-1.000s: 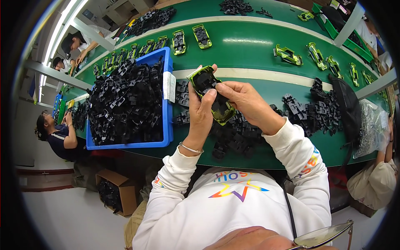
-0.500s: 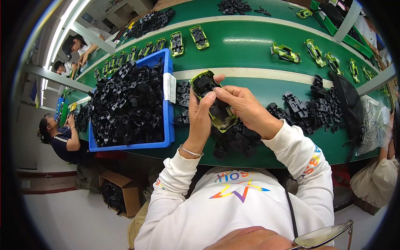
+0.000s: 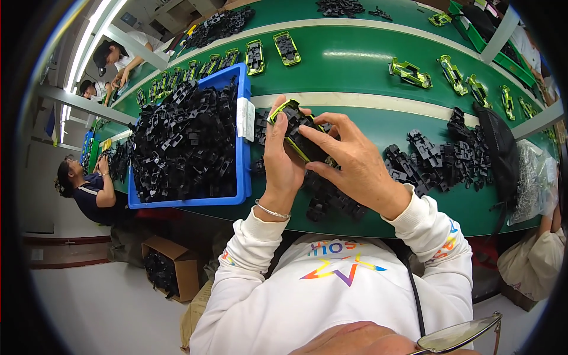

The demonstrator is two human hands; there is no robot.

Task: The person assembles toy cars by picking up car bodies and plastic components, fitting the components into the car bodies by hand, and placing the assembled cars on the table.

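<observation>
- In the head view, a green-rimmed toy car body shell is lying tilted between a worker's two hands, above the green table.
- The left hand is clamping the shell's left end, thumb lying along the edge.
- The right hand is gripping the other end, index fingertip resting on the dark inside, thumb at the near edge; its remaining contact is partly hiding.
- Looking like thin moulded plastic, the shell is probably handling light and stiff, its glossy rim perhaps slippery and liable to crack under hard squeezing; the long side edges are seemingly offering the surest hold.
- Left of the hands, the blue tub is presenting a raised rim; a pale rail is running beyond the fingertips, and black plastic parts are crowding the right.
- The widest room for moving is seemingly lying beyond the rail, between the two groups of similar shells.
</observation>
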